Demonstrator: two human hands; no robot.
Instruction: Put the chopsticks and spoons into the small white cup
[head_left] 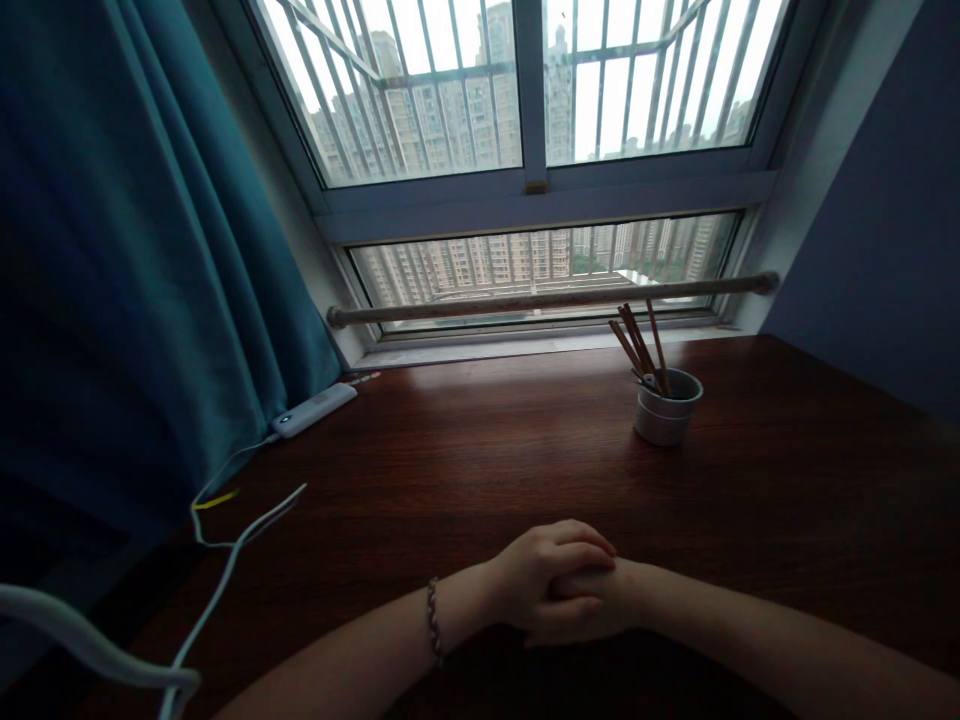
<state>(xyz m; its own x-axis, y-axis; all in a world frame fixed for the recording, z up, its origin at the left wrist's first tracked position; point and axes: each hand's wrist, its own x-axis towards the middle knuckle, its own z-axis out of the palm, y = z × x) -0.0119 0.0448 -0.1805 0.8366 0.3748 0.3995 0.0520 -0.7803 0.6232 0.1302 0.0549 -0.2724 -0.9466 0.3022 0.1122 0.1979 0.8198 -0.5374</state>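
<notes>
Nearest the camera, two bare forearms came in over the dark wooden desk (450, 450) and met at its near middle. One beaded bracelet (433, 620) sat on the left wrist. The left hand (540, 575) lay on top, its fingers curled down and pressed together over the right hand (611, 605), which rested on the wood beneath it. So much of the right hand was covered that the set of its fingers could not be told. Neither hand held any object. At the near left corner one thick white cable (75, 640) crossed the edge, and one thinner cable (225, 570) ran back along the desk. Farther back on the right, well apart from the hands, stood one small pale cup (666, 410), upright, with thin brown sticks (637, 345) leaning left out of it; three showed clearly, and there may have been a fourth. At the far left, one white power strip (315, 408) lay against the teal curtain (135, 250). Beyond the desk, one rod (555, 297) ran across the barred window (525, 100).
</notes>
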